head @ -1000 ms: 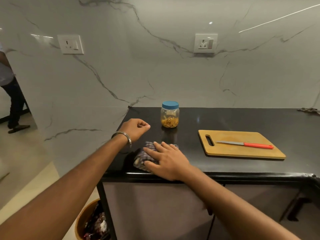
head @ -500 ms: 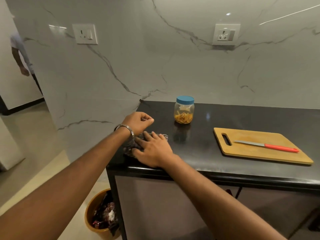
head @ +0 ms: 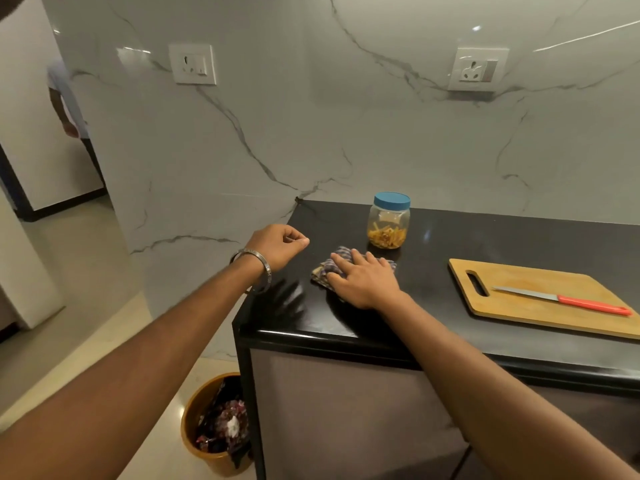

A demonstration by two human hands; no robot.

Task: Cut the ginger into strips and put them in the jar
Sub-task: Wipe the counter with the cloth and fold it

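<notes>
A black bench [head: 485, 237] is seen from above, backed by a marbled wall [head: 311, 133]. Toward the bench's 11 o'clock corner a clear jar [head: 388, 221] stands upright, closed by a blue lid [head: 392, 200]; yellowish ginger strips [head: 386, 236] are heaped in its bottom. Just at 7 o'clock of the jar, apart from it, a checked cloth [head: 329, 268] is pressed flat onto the bench by the right hand [head: 363, 280], whose fingers are spread and straight over the fabric. The left hand [head: 278, 245] is held at 9 o'clock of the cloth, at the bench's left edge, its fingers curled into a loose fist; nothing is seen gripped in it. A metal bangle [head: 256, 271] is worn on that wrist.

At 3 o'clock of the cloth, well apart, a wooden cutting board [head: 519, 299] lies flat. On it a knife [head: 562, 299] with a red handle is laid, blade pointed toward the board's handle slot.

On the floor at the bench's 7 o'clock, a round bin [head: 194, 427] holding wrappers is seen.
</notes>
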